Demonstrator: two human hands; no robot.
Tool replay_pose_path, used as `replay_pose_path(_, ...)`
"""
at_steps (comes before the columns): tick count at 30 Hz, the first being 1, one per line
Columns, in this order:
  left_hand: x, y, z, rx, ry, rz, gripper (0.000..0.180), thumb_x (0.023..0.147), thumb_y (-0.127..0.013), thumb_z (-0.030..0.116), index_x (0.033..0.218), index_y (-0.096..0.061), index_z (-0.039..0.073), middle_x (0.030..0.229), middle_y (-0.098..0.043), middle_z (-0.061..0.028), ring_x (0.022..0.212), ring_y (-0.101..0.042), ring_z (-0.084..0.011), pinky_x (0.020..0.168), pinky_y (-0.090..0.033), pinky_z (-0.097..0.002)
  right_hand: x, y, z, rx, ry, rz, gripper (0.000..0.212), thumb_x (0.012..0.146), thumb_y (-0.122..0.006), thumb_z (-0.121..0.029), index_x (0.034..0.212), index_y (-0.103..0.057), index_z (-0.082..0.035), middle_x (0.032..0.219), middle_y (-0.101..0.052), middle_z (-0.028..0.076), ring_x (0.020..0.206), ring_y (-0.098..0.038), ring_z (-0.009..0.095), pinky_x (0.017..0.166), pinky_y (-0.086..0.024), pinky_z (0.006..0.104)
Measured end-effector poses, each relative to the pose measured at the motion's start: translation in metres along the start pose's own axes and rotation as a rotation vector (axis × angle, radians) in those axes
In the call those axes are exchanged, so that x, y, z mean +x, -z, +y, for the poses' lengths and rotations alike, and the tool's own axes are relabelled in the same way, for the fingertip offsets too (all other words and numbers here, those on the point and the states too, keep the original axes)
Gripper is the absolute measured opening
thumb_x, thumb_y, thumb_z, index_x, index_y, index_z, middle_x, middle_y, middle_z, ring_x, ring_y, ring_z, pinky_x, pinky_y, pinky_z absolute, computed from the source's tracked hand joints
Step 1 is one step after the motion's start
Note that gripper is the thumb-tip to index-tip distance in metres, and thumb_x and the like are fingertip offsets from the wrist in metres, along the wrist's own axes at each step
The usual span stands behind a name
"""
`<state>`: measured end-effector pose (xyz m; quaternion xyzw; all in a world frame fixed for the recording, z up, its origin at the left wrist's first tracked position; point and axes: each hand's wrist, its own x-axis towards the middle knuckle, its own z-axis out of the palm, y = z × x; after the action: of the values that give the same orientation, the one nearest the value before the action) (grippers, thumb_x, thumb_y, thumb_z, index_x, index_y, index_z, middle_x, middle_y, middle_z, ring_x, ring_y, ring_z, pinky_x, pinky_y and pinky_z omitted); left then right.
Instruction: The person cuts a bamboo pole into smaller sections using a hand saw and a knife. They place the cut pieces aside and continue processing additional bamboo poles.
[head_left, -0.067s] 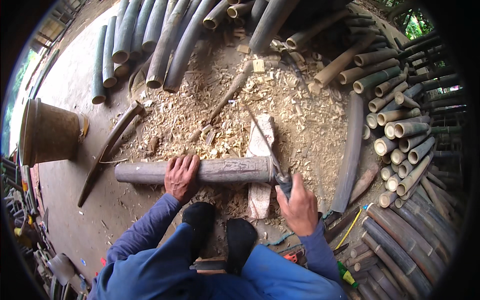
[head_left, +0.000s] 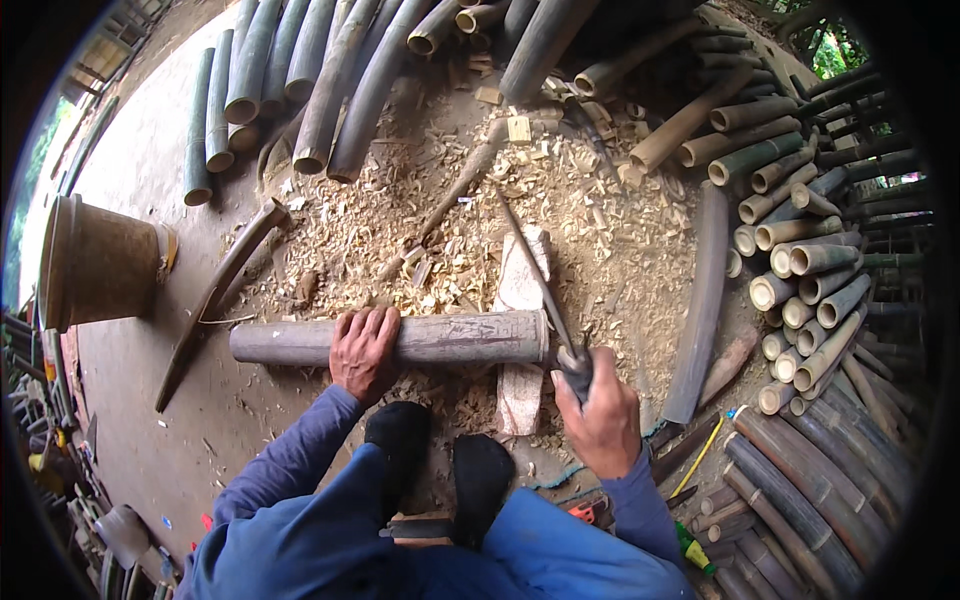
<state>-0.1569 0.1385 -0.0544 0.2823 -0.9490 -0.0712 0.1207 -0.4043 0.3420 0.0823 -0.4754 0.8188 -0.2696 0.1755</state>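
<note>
A thick grey-brown bamboo tube [head_left: 455, 338] lies crosswise in front of my feet, its right part over a pale block [head_left: 520, 395]. My left hand [head_left: 364, 355] is closed over the tube left of its middle, holding it from above. Just beyond the tube's right end, my right hand [head_left: 603, 415] grips the dark handle of a long, narrow, dark-bladed tool [head_left: 527, 250]. Its blade slants away to the upper left, close by the tube's rim and over the block. Whether blade and rim touch, I cannot tell; nor whether it is a knife or a file.
Wood chips [head_left: 400, 240] cover the ground beyond the tube. A brown bucket [head_left: 105, 265] stands at the left, near a curved bamboo piece [head_left: 215, 295]. Cut bamboo [head_left: 825, 260] is stacked on the right, with more tubes [head_left: 345, 95] at the back. A long piece [head_left: 697, 310] lies right of my hand.
My right hand has shifted slightly to the right, and the tool's blade has turned to show a broader side. The left hand and the bamboo tube have stayed in place.
</note>
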Motion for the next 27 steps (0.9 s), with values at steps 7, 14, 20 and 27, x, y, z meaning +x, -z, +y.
replay_pose_path(7,-0.002,-0.006,0.003,0.013,-0.027,0.041,0.052,0.080,-0.065,0.020,0.129,-0.058,0.004,0.121,-0.064,-0.0147,0.116,-0.060,-0.0314,0.103,-0.042,-0.0476,0.007,-0.036,0.047,-0.236,-0.161,-0.150,0.035,0.090,-0.070,-0.012,0.114,-0.049,0.000,0.080,-0.068,0.027,0.072,-0.070,0.045,0.060,-0.055,0.0500)
replay_pose_path(14,0.000,-0.001,0.003,0.030,-0.002,0.035,0.047,0.081,-0.065,0.019,0.125,-0.060,0.004,0.120,-0.065,-0.0137,0.115,-0.060,-0.0305,0.101,-0.043,-0.0460,-0.003,-0.010,0.012,0.033,0.156,0.166,0.038,0.090,-0.072,-0.013,0.118,-0.049,0.000,0.084,-0.068,0.026,0.073,-0.071,0.043,0.064,-0.057,0.0491)
replay_pose_path(20,-0.011,-0.008,-0.003,0.039,-0.005,0.002,0.063,0.071,-0.071,0.021,0.130,-0.059,0.003,0.127,-0.063,-0.0156,0.117,-0.060,-0.0332,0.104,-0.042,-0.0475,0.003,-0.025,0.036,-0.208,-0.168,-0.204,0.040,0.090,-0.072,-0.015,0.118,-0.048,0.002,0.087,-0.069,0.027,0.073,-0.071,0.044,0.061,-0.055,0.0501)
replay_pose_path(27,-0.007,-0.011,0.000,0.038,0.001,0.029,0.063,0.070,-0.072,0.021,0.129,-0.059,0.004,0.128,-0.062,-0.0151,0.120,-0.059,-0.0331,0.107,-0.041,-0.0486,-0.004,-0.031,0.036,0.119,-0.132,0.017,0.031,0.088,-0.070,-0.011,0.113,-0.055,0.000,0.086,-0.070,0.022,0.076,-0.073,0.040,0.069,-0.059,0.0448)
